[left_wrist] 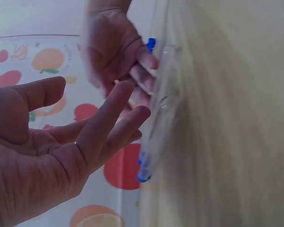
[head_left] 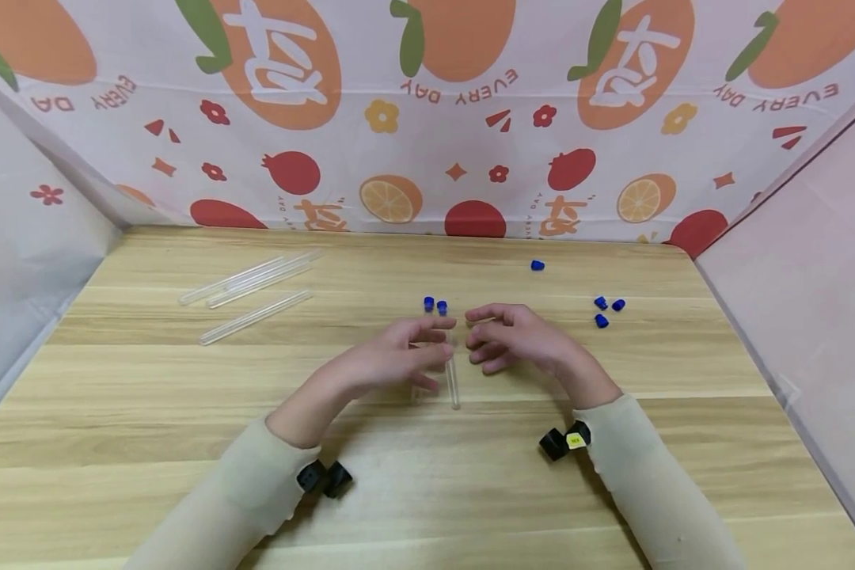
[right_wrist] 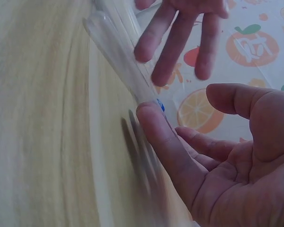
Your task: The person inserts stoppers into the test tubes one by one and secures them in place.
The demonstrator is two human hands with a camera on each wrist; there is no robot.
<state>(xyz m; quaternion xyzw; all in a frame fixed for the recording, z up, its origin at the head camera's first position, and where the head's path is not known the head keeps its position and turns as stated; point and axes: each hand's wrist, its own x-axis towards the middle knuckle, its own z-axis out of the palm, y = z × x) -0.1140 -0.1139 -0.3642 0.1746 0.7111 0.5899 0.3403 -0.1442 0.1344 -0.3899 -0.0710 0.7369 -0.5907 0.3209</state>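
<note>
Two clear test tubes point(head_left: 453, 386) lie side by side mid-table, their blue stoppers point(head_left: 442, 307) at the far end. My left hand point(head_left: 406, 356) hovers over these tubes with loosely bent fingers and hides much of them. Just to the right is my right hand point(head_left: 513, 340), its fingers relaxed and pointing toward the left one. Both palms appear empty in the wrist views, where the left hand point(left_wrist: 61, 151) and right hand point(right_wrist: 227, 170) have their fingers spread. The tubes point(right_wrist: 113, 52) lie beyond the right fingertips in the right wrist view.
Several clear tubes without stoppers point(head_left: 256, 317) lie slanted at the back left. Toward the back right are three loose blue stoppers point(head_left: 602, 321) in a group and a single blue stopper point(head_left: 537, 265) farther back. A fruit-print cloth point(head_left: 427, 158) hangs behind the wooden table point(head_left: 185, 412).
</note>
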